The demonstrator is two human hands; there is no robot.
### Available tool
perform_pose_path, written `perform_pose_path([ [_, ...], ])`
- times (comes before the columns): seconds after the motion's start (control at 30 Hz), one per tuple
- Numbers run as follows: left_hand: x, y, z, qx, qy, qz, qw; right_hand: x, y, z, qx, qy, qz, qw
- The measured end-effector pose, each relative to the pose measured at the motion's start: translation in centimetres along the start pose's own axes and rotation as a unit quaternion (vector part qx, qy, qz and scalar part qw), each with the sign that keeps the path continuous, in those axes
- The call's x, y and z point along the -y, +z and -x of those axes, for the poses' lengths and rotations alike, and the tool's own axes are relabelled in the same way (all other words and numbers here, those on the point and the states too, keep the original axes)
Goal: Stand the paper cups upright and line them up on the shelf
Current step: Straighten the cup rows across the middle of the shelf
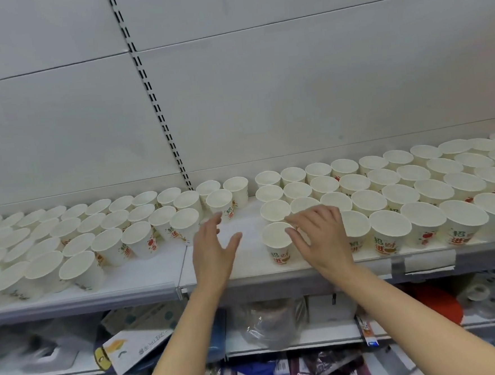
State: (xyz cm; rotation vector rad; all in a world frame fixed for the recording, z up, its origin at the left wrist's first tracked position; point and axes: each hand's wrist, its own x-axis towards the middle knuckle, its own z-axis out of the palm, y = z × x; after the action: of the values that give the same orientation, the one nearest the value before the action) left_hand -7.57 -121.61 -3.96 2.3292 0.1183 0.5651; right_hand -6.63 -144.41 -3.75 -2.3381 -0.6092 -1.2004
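Several white paper cups with red and green print stand upright in rows on the white shelf [245,263]. One group [77,243] fills the left part, another group [402,200] the right. My right hand [320,235] hovers over the front left cups of the right group, its fingers spread and its fingertips touching the rim of the front cup [278,243]. My left hand [215,245] is held open above the bare gap between the two groups, holding nothing. A cup [221,203] stands just beyond its fingertips.
A grey back panel with a slotted upright [152,106] rises behind the cups. The shelf's front edge carries clear price-label holders [421,263]. Below, a lower shelf holds bagged goods [267,323], a cardboard pack [129,350] and a red item [436,303].
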Motion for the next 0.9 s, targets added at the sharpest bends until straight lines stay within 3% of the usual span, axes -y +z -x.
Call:
perform_pose_path([
  [0.13,1.4,-1.7,-6.6,-0.018,0.055,-0.094,0.994,0.5,3.6,-4.9,0.024,-0.006,-0.004,1.000],
  [0.33,2.4,-0.5,-12.3,0.135,0.143,-0.211,0.957,-0.9,10.0,-11.3,0.197,0.083,0.023,0.977],
  [0.6,4.3,-3.0,-13.5,0.200,0.242,-0.195,0.929,-0.8,15.2,-15.2,0.361,0.005,0.073,0.930],
  [0.9,5.6,-3.7,-12.9,0.224,0.286,-0.137,0.922,-1.3,15.9,-15.7,0.392,-0.005,0.127,0.911],
])
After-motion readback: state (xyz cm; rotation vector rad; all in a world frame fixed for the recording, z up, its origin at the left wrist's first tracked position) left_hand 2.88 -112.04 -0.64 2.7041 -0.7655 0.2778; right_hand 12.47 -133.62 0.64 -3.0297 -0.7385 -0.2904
